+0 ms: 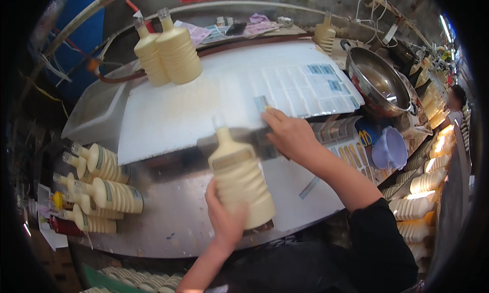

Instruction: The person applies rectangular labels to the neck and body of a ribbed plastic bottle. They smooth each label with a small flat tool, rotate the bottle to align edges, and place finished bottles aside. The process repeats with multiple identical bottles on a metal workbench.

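Near the middle of the table, my left hand is wrapped round the lower side of a cream ribbed bottle with a clear neck. The bottle leans slightly, and a darker band runs round its shoulder. My right hand reaches to the near left edge of a sheet of labels on a white board. Its thumb and forefinger pinch a small bluish label at that edge. Some blur softens the bottle and my left fingers.
Two upright bottles stand at the board's back left. Several labelled bottles lie at the left. A large metal pan, a lilac bucket and yellow-handled scissors are at the right. A loose strip lies on the metal table.
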A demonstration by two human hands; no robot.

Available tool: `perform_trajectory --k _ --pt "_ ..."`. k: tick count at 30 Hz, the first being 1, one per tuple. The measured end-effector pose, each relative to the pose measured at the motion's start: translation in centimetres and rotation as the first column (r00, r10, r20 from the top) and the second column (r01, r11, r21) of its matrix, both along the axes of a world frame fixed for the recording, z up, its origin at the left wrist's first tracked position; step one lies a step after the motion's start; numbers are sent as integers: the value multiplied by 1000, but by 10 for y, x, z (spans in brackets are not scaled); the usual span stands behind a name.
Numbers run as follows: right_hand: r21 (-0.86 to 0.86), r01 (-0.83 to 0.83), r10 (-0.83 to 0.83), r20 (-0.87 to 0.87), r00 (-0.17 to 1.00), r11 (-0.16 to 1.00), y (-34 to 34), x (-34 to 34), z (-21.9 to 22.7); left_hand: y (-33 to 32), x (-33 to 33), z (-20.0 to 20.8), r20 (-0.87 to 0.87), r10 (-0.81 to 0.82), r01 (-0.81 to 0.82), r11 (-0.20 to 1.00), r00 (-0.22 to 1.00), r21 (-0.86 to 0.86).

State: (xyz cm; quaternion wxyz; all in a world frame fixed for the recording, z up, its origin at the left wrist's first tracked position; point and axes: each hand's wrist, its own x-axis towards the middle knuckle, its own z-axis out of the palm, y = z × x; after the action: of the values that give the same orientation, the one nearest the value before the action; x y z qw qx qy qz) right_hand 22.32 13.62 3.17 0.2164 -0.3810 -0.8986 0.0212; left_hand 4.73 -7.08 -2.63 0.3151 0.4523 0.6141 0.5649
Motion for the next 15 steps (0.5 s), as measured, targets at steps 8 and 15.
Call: perform_trajectory --k 8,15 --pt "-153 -126 65 -349 935 980 -29 8 10 -43 4 -10 -278 12 -30 998 960 -58" --pt "-103 -636 637 -21 770 765 -133 9 33 -52 -6 -15 -210 -91 67 991 973 -118"
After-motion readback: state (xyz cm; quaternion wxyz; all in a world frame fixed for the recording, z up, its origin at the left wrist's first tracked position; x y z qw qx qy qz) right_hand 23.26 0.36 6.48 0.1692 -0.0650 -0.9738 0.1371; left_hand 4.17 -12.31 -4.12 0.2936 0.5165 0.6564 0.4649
